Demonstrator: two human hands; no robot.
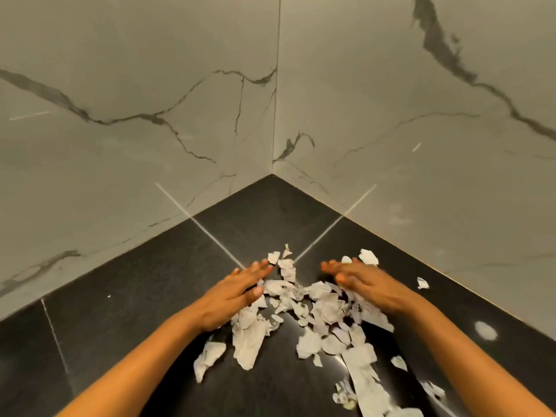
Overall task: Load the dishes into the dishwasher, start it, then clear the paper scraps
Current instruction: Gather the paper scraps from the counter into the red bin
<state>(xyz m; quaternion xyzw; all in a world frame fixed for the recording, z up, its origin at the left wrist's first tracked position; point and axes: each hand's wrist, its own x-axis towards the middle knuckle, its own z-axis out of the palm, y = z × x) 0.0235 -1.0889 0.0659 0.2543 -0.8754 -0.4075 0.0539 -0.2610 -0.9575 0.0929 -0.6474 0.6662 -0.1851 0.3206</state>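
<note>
Littering dark tiles [135,311], perhaps floor, paper scraps [323,308], marble corner walls [150,145]

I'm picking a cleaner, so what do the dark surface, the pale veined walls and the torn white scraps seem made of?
Dark surface: probably polished stone or tile, given glare and pale seams. Pale grey veined walls: marble or marble-look tile, with dark veins. Torn white scraps: thin paper, creased, ragged-edged.
</note>
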